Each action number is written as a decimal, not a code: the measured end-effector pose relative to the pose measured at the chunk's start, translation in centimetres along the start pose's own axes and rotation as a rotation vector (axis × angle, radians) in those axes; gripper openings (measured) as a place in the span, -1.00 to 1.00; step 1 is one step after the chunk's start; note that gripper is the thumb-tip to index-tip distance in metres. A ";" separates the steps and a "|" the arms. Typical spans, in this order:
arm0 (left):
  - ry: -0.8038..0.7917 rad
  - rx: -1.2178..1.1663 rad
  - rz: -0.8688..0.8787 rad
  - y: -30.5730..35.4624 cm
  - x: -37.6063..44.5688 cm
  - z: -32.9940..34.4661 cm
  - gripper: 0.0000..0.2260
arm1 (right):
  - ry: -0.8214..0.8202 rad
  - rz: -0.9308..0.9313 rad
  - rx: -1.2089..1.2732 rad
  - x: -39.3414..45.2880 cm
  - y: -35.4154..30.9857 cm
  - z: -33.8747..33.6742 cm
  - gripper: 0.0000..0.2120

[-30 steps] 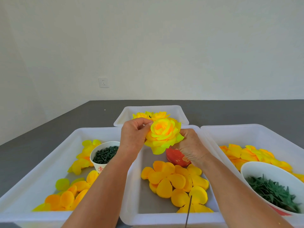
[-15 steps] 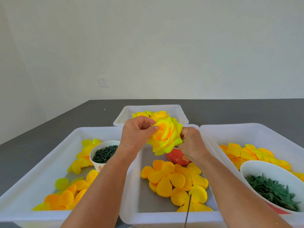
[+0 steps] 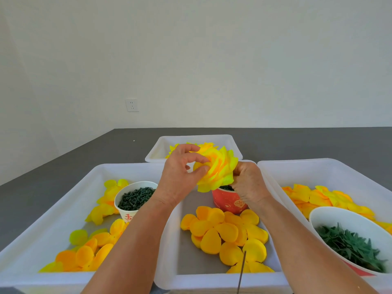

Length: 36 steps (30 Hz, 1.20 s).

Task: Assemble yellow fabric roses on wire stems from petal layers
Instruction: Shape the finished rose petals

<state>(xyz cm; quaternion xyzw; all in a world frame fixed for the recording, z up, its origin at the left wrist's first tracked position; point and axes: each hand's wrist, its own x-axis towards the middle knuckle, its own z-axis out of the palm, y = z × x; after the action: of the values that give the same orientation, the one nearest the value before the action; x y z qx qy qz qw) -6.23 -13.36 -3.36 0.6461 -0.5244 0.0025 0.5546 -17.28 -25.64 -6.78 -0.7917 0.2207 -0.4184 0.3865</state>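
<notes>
A yellow fabric rose [image 3: 219,168] is held up above the middle white tray [image 3: 169,240], its face turned to the left. My left hand [image 3: 180,177] pinches the petals at the rose's front with thumb and fingers. My right hand [image 3: 248,183] grips the rose from behind, at its base; the stem is hidden by that hand. Loose orange-yellow petal layers [image 3: 224,232] lie in the middle tray below. A thin dark wire [image 3: 241,272] sticks up at the tray's near edge.
A red paper cup [image 3: 228,201] stands under the rose. The left tray [image 3: 53,209] holds petals and a white cup of dark green pieces [image 3: 135,198]. The right tray [image 3: 331,168] holds petals and a bowl of green leaves [image 3: 350,245]. A far tray [image 3: 157,149] holds finished roses.
The rose has turned from facing me to facing left. My left fingers have moved onto its front petals, and both hands have shifted slightly up and away.
</notes>
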 end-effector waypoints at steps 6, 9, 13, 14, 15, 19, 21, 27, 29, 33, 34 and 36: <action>-0.024 0.068 0.033 -0.2 0.0 0.0 -0.69 | -0.012 0.066 0.060 0.1 0.2 -0.1 -0.85; 0.020 -0.023 0.041 0.0 0.1 0.0 -0.69 | -0.038 0.093 0.120 0.0 0.1 0.0 -0.76; 0.080 -0.149 0.025 0.3 0.1 -0.4 -0.69 | 0.000 0.133 0.124 0.3 0.2 -0.1 -0.75; 0.075 -0.142 0.024 0.3 0.1 -0.5 -0.69 | 0.009 0.143 0.123 0.3 0.3 -0.1 -0.75; 0.063 -0.123 0.025 0.3 0.1 -0.5 -0.68 | 0.014 0.147 0.122 0.3 0.4 -0.1 -0.76; 0.014 -0.010 0.046 0.3 -0.1 -0.2 -0.69 | 0.004 0.134 0.121 0.2 0.4 -0.2 -0.78; 0.022 0.013 0.047 0.2 -0.1 -0.2 -0.79 | -0.016 0.112 0.128 0.1 0.3 -0.2 -0.76; 0.013 0.032 0.045 0.3 -0.1 -0.3 -0.95 | -0.025 0.092 0.133 0.2 0.2 -0.2 -0.77; 0.007 0.018 0.049 0.4 -0.1 -0.3 -0.91 | -0.006 0.108 0.129 0.2 0.3 -0.2 -0.77; 0.001 0.092 0.102 0.2 -0.2 -0.3 -0.81 | -0.018 0.122 0.146 0.3 0.5 -0.4 -0.75; 0.001 0.114 0.111 0.1 -0.2 -0.3 -0.82 | -0.025 0.125 0.154 0.3 0.6 -0.4 -0.74; 0.003 0.115 0.105 0.1 -0.2 -0.2 -0.85 | -0.033 0.139 0.167 0.3 0.7 -0.4 -0.74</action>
<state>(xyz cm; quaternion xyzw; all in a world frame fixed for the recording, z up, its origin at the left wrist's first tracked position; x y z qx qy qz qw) -6.23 -13.04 -3.35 0.6485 -0.5555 0.0627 0.5166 -17.42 -26.42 -7.02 -0.7462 0.2328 -0.3945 0.4829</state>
